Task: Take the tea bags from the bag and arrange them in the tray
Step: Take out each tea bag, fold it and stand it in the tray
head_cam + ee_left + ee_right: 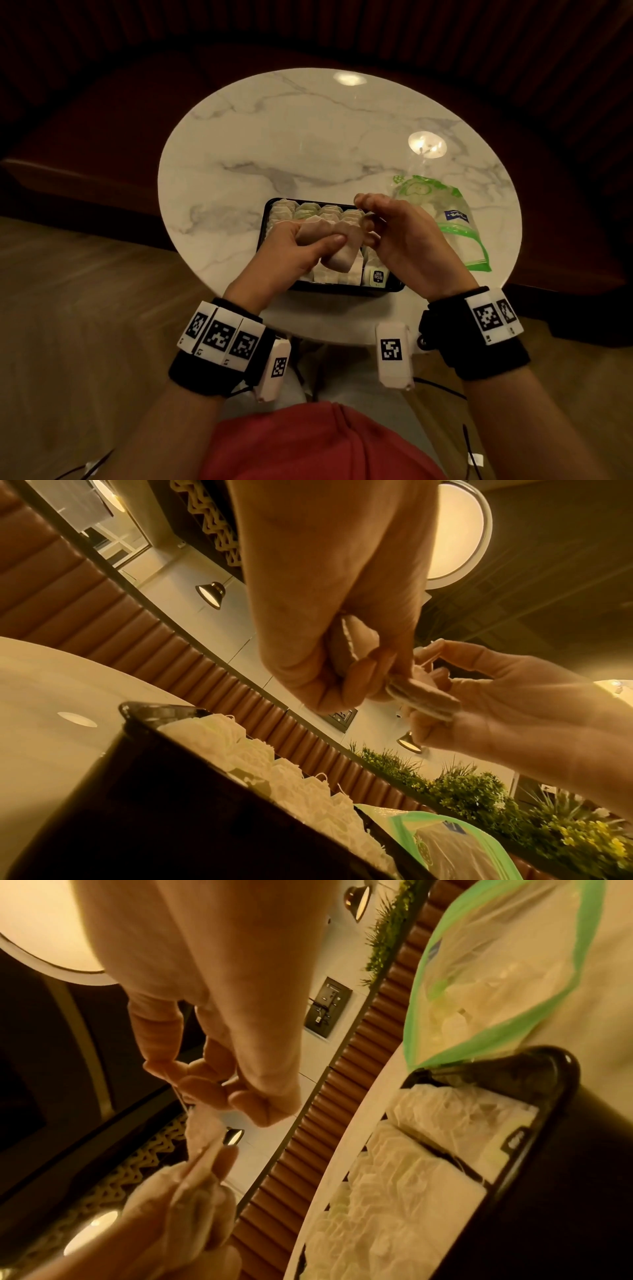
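Observation:
Above the black tray (342, 290), my left hand (308, 248) grips a small bunch of pale tea bags (342, 255) between thumb and fingers. My right hand (373, 222) meets it from the right and pinches the string end of one of those tea bags (205, 1131). The left wrist view shows flat tea bags (424, 699) sticking out of my left hand (342, 656) toward my right hand (445, 674). Rows of tea bags (318, 210) stand packed in the tray. The clear, green-edged bag (455, 219) lies right of the tray with more tea bags inside.
The tray sits at the near edge of a round marble table (308, 137). A dark padded bench curves behind the table, with wooden floor on both sides. Cables trail on the floor by my lap.

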`<state>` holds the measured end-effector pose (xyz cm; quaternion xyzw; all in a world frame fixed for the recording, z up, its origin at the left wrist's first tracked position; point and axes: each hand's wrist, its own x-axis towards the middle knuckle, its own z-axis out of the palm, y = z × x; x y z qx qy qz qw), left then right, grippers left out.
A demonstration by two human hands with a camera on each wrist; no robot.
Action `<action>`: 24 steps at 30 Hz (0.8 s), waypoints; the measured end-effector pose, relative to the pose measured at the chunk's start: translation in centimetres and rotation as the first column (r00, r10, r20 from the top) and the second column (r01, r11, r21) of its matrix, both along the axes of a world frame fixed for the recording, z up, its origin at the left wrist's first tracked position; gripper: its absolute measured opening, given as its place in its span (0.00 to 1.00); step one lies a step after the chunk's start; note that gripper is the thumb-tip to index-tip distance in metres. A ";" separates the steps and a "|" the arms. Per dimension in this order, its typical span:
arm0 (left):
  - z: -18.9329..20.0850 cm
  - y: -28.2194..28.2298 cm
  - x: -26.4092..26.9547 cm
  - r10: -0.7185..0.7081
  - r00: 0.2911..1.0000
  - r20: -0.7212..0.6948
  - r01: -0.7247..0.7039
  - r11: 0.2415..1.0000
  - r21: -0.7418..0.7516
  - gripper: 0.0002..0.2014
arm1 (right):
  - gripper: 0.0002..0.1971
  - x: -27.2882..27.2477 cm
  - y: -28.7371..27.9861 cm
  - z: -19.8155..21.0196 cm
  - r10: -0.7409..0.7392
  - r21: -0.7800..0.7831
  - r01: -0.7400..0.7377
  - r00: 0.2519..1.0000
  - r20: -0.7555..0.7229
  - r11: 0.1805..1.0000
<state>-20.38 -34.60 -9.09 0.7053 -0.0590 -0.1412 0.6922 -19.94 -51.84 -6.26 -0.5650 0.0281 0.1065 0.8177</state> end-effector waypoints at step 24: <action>0.1 -0.9 -0.2 0.111 0.990 0.088 -0.112 0.994 0.013 0.11 | 0.08 -2.1 -1.1 -0.1 0.059 -0.587 0.220 0.907 0.418 0.780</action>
